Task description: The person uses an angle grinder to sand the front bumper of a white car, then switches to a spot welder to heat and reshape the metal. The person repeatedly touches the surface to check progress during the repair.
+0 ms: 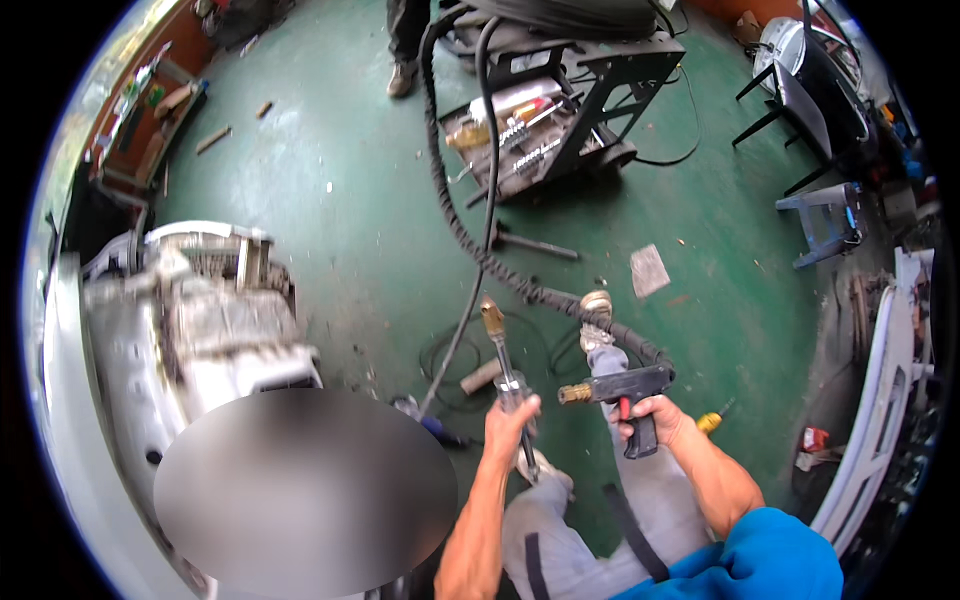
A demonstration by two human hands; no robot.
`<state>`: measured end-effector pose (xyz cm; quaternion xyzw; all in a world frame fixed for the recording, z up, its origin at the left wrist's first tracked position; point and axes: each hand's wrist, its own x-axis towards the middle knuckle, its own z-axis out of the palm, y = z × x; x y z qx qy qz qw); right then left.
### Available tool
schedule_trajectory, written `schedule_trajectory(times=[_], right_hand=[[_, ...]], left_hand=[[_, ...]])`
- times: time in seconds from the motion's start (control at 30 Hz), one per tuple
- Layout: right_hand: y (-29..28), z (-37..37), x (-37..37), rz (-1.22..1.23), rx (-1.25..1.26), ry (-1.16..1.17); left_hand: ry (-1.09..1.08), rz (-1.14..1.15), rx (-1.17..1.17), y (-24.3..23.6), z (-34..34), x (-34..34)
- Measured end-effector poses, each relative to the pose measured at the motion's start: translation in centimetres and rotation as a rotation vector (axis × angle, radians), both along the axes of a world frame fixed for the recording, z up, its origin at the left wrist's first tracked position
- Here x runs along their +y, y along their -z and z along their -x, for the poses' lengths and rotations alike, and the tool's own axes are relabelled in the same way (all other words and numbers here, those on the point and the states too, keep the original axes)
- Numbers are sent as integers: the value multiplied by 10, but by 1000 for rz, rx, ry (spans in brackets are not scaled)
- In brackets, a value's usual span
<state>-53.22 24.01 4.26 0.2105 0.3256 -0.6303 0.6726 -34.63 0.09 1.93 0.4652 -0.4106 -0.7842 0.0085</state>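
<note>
My left hand (512,425) is closed round the thick metal weight of a slide hammer (503,352), a slim rod with a copper-coloured tip pointing away from me. My right hand (655,420) grips the black pistol handle of a spot-welding gun (630,385). This gun has a brass nozzle aimed left toward the slide hammer, a red trigger and a thick wrapped cable (455,220) leaving its rear. The two tools are apart. Between my shoes and the cable, a short brownish block (480,377) lies on the floor.
A black cart (610,85) with tools on its lower shelf stands ahead; another person's leg (405,40) is beside it. Dirty white vehicle bodywork (235,310) fills the left, partly behind a blurred oval. A grey stool (825,222), chair (800,110) and yellow-handled tool (710,422) are right.
</note>
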Motion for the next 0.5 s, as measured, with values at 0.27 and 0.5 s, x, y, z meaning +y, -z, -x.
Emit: schedule_trajectory(times=[0.27, 0.5], right_hand=[[-84, -76, 133, -145, 169, -200], [-85, -122, 223, -270, 157, -136]], left_hand=[[-810, -564, 325, -40, -92, 92], [-1128, -496, 519, -58, -125, 131]])
